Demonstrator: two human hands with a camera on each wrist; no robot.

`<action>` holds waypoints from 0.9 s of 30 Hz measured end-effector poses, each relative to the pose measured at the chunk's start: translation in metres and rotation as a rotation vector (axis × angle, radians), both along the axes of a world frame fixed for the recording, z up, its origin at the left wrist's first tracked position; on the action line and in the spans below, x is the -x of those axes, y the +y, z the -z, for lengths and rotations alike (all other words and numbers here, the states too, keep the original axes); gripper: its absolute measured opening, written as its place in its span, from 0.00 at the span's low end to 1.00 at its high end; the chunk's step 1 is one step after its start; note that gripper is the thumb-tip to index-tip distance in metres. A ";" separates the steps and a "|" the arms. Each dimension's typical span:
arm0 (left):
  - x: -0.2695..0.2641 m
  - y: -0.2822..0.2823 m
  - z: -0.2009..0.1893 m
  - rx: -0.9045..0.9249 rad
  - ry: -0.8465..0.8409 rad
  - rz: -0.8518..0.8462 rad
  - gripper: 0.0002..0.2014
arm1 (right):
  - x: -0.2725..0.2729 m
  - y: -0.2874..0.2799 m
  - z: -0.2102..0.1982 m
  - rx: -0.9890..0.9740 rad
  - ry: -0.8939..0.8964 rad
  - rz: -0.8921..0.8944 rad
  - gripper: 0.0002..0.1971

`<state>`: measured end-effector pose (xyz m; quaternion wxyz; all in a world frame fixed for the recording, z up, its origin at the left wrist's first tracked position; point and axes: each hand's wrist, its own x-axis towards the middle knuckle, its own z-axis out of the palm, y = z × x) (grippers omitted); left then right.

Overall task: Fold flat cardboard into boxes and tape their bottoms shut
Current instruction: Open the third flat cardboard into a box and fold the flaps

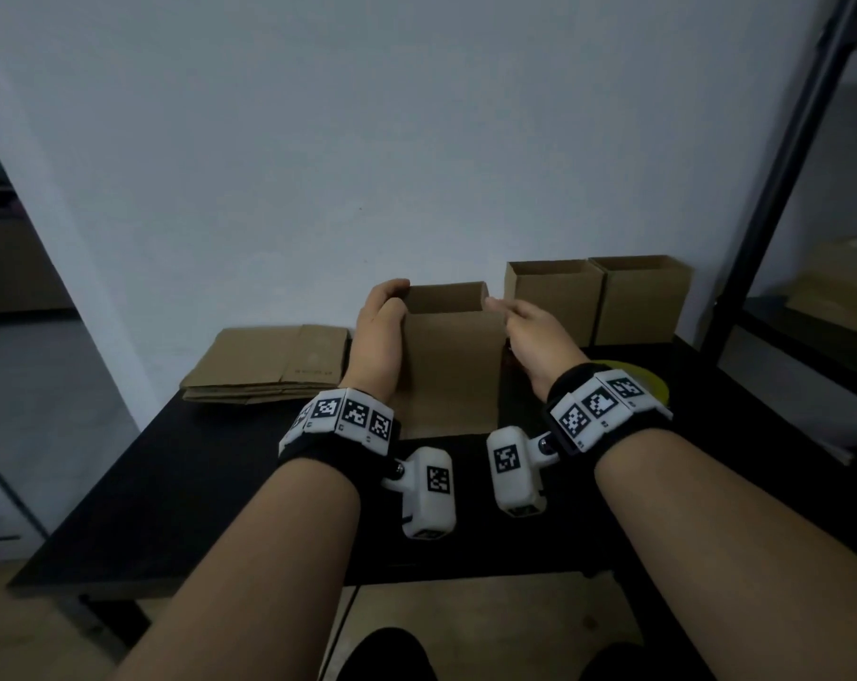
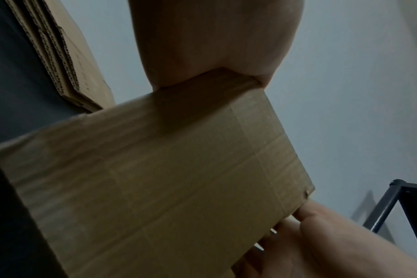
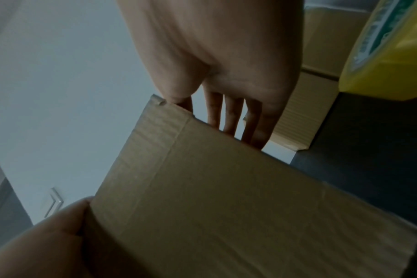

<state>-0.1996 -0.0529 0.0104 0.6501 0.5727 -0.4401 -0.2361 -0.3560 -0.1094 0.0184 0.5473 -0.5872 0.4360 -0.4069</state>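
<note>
At table (image 1: 195,474) centre: left hand (image 1: 377,331), right hand (image 1: 534,336) hold box (image 1: 451,366) top corners.

We note middle box (image 1: 448,366) plain brown; two standing boxes (image 1: 554,302) same brown; flat cardboard stack (image 1: 269,361) brown, wavy corrugated edges. Surface (image 1: 195,484) black. Tape roll (image 3: 393,65) yellow, green print. Wrist bands (image 1: 348,420) black, white tags with black-and-white square patterns. Wall (image 1: 416,140) pale grey.

An open-topped brown box (image 1: 450,366) stands upright between flat cardboard (image 1: 269,361) and two more upright boxes (image 1: 554,307).
</note>
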 end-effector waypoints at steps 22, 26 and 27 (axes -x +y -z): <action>-0.006 0.013 0.012 0.051 -0.280 -0.370 0.19 | 0.000 0.002 0.006 0.011 -0.029 0.036 0.15; -0.002 0.009 0.014 0.054 -0.329 -0.367 0.20 | 0.001 0.003 0.004 0.010 -0.021 0.023 0.15; -0.002 0.007 0.017 0.049 -0.328 -0.356 0.22 | 0.001 0.003 0.003 0.010 -0.021 0.020 0.15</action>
